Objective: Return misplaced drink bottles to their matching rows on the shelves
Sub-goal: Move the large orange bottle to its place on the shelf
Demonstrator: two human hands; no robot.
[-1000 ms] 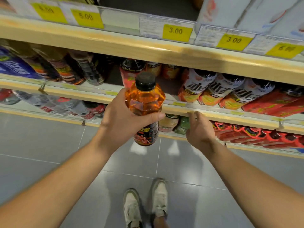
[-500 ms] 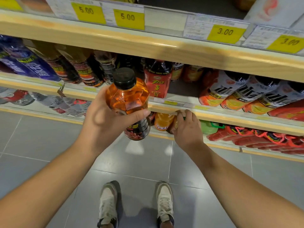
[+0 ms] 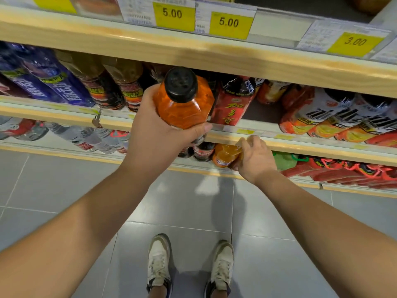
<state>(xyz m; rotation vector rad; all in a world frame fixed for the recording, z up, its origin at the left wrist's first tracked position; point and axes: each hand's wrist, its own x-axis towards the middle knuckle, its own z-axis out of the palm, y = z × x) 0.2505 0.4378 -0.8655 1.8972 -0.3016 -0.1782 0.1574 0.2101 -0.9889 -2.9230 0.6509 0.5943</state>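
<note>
Head view: your left grip (image 3: 163, 134) is clenched round the amber bottle (image 3: 184, 106). Black cap points toward you, long axis near upright, body in front of the middle shelf (image 3: 279, 140) lip. Matching amber row (image 3: 126, 82) sits just left of that grip and deeper in; red-label bottle (image 3: 234, 102) is just right. Likely move: shift left, push in. Right grip (image 3: 255, 160), lower right, curls round a small orange bottle (image 3: 225, 155) under that shelf.

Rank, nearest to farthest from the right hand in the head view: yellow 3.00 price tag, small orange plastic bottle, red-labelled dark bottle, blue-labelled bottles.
1. Small orange plastic bottle, lowest shelf, at the right hand.
2. Red-labelled dark bottle, middle shelf, above.
3. Yellow 3.00 price tag, upper right.
4. Blue-labelled bottles, far left.
</note>
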